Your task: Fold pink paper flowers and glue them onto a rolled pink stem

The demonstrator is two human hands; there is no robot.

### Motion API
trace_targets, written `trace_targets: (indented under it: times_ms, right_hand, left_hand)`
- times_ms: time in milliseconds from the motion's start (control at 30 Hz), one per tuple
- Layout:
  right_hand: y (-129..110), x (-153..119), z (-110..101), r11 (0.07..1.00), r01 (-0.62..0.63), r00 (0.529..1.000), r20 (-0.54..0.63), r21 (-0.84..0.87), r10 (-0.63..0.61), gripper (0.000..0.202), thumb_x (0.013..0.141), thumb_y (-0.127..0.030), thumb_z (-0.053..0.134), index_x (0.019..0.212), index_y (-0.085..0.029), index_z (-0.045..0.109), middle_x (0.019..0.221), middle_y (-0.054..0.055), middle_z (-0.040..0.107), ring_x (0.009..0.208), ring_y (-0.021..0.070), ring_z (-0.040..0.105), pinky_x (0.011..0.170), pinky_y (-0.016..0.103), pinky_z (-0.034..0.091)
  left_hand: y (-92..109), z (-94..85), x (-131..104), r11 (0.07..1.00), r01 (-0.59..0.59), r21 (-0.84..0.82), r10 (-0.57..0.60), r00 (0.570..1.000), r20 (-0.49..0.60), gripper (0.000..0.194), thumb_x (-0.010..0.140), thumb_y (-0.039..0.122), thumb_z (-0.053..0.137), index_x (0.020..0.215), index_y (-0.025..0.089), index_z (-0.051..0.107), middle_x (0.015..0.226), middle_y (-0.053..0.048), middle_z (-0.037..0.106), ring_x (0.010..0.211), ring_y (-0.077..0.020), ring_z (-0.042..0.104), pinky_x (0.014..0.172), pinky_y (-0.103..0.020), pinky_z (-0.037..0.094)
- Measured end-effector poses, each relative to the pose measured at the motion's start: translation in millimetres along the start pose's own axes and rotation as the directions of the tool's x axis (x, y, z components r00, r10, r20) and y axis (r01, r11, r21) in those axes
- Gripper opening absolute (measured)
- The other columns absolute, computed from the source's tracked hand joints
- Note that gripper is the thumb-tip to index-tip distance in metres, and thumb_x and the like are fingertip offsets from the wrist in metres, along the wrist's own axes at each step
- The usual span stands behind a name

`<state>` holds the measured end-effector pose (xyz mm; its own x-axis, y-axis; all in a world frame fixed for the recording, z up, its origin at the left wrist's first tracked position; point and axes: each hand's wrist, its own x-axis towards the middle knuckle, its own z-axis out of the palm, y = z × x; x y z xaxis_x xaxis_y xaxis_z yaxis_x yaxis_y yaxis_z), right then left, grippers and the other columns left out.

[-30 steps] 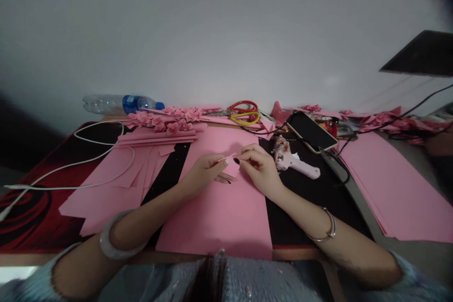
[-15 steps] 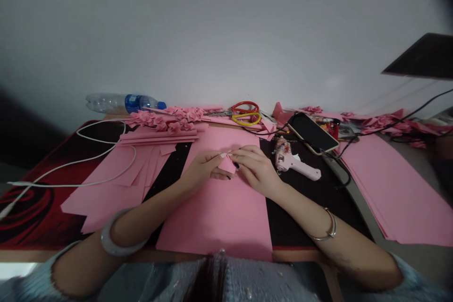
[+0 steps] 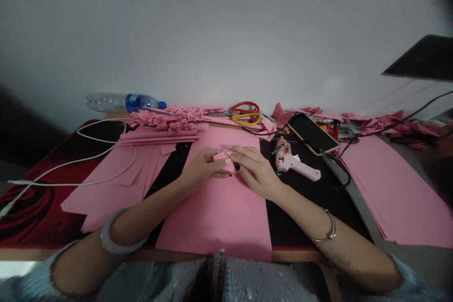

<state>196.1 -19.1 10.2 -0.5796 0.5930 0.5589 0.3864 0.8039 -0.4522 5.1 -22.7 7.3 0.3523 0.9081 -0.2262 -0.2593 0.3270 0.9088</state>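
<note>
Close to the right hand [image 3: 257,170] lies a glue gun [image 3: 299,166], and behind it a phone [image 3: 313,133]. On the left, a white cable [image 3: 46,185] crosses cut pink papers [image 3: 106,198]. The small folded paper [image 3: 221,155] is between both hands, above the large pink sheet [image 3: 219,219]. The left hand [image 3: 201,167] is clamped on it; the right touches its side, whether pinching I cannot tell. Its far edge rises slightly rightward; fingers hide its long axis. The sheet reaches the table's front edge [image 3: 297,255].
</note>
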Motion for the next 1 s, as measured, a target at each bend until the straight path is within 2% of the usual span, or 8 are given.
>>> trace_targets:
  times_ms: [167, 267, 367, 467, 533, 633, 800, 1000]
  right_hand:
    - [-2.3, -0.8, -0.5, 0.993, -0.075, 0.997, -0.014, 0.094, 0.076, 0.036, 0.088, -0.012, 0.043, 0.119, -0.02, 0.058, 0.129, 0.013, 0.055, 0.121, 0.0213, 0.049, 0.1, 0.043, 0.04]
    - [-2.5, -1.5, -0.2, 0.967, -0.168, 0.983, -0.035, 0.192, 0.178, 0.03, 0.09, -0.017, 0.045, 0.117, -0.021, 0.058, 0.125, 0.011, 0.056, 0.116, 0.0206, 0.052, 0.098, 0.04, 0.042]
    - [-1.0, -2.0, 1.2, 0.909, -0.301, 0.945, -0.041, 0.288, 0.325, 0.031, 0.089, -0.025, 0.051, 0.12, -0.021, 0.052, 0.112, 0.01, 0.061, 0.093, 0.0178, 0.059, 0.081, 0.033, 0.048]
    - [1.1, -2.4, 2.7, 0.845, -0.391, 0.914, 0.046, 0.366, 0.403, 0.021, 0.088, -0.03, 0.054, 0.106, -0.019, 0.053, 0.083, 0.003, 0.06, 0.069, 0.0135, 0.054, 0.062, 0.026, 0.045]
    - [1.6, -2.5, 2.8, 0.829, -0.414, 0.909, 0.116, 0.375, 0.401, 0.013, 0.086, -0.031, 0.055, 0.091, -0.019, 0.052, 0.07, -0.001, 0.052, 0.06, 0.0112, 0.047, 0.055, 0.023, 0.039]
    - [1.1, -2.6, 1.7, 0.844, -0.414, 0.908, 0.213, 0.34, 0.36, 0.016, 0.085, -0.031, 0.055, 0.078, -0.018, 0.05, 0.062, -0.004, 0.044, 0.054, 0.0093, 0.038, 0.05, 0.022, 0.031]
    - [-0.7, -2.7, -2.0, 0.859, -0.392, 0.903, 0.317, 0.331, 0.29, 0.023, 0.087, -0.032, 0.052, 0.07, -0.017, 0.048, 0.061, -0.004, 0.041, 0.054, 0.0088, 0.034, 0.05, 0.021, 0.029]
    - [-4.7, -1.4, -4.0, 0.838, -0.418, 0.885, 0.366, 0.351, 0.288, 0.031, 0.088, -0.035, 0.05, 0.063, -0.018, 0.044, 0.057, -0.005, 0.038, 0.052, 0.0083, 0.033, 0.048, 0.021, 0.027]
  left_hand:
    - [-1.1, -0.6, -0.6, 1.0, 0.012, 0.007, -0.012, 1.0, 0.012, 0.027, 0.07, 0.03, 0.073, 0.091, 0.015, 0.064, 0.086, -0.003, 0.07, 0.076, -0.0162, 0.067, 0.072, -0.03, 0.055]
    - [-2.1, -1.4, -0.3, 0.999, -0.007, 0.046, 0.005, 0.999, 0.044, 0.026, 0.073, 0.03, 0.071, 0.093, 0.015, 0.064, 0.087, -0.004, 0.071, 0.079, -0.019, 0.069, 0.071, -0.029, 0.056]
    - [-1.7, -1.9, -0.1, 0.988, -0.031, 0.149, 0.023, 0.998, 0.055, 0.025, 0.072, 0.028, 0.07, 0.092, 0.014, 0.064, 0.082, -0.006, 0.071, 0.074, -0.018, 0.069, 0.065, -0.027, 0.056]
    - [0.2, -1.2, -1.2, 0.958, -0.051, 0.282, 0.024, 0.995, 0.1, 0.017, 0.073, 0.026, 0.067, 0.084, 0.012, 0.064, 0.075, -0.006, 0.07, 0.067, -0.0171, 0.069, 0.056, -0.023, 0.053]
    - [1.7, 0.0, -2.5, 0.929, -0.07, 0.364, 0.018, 0.989, 0.145, 0.013, 0.074, 0.024, 0.064, 0.079, 0.012, 0.064, 0.072, -0.006, 0.07, 0.066, -0.017, 0.069, 0.052, -0.021, 0.051]
    - [2.8, 1.5, -4.0, 0.877, -0.094, 0.471, -0.007, 0.978, 0.209, 0.013, 0.074, 0.023, 0.063, 0.08, 0.012, 0.066, 0.067, -0.005, 0.07, 0.062, -0.0161, 0.067, 0.047, -0.019, 0.048]
    - [0.8, -0.6, -4.8, 0.804, -0.127, 0.581, -0.024, 0.969, 0.244, 0.016, 0.073, 0.026, 0.063, 0.073, 0.011, 0.067, 0.06, -0.004, 0.067, 0.051, -0.0116, 0.059, 0.044, -0.018, 0.04]
    - [1.0, -2.6, -5.6, 0.796, -0.12, 0.594, -0.045, 0.966, 0.255, 0.021, 0.072, 0.031, 0.065, 0.065, 0.011, 0.064, 0.056, -0.001, 0.065, 0.05, -0.0101, 0.056, 0.044, -0.018, 0.033]
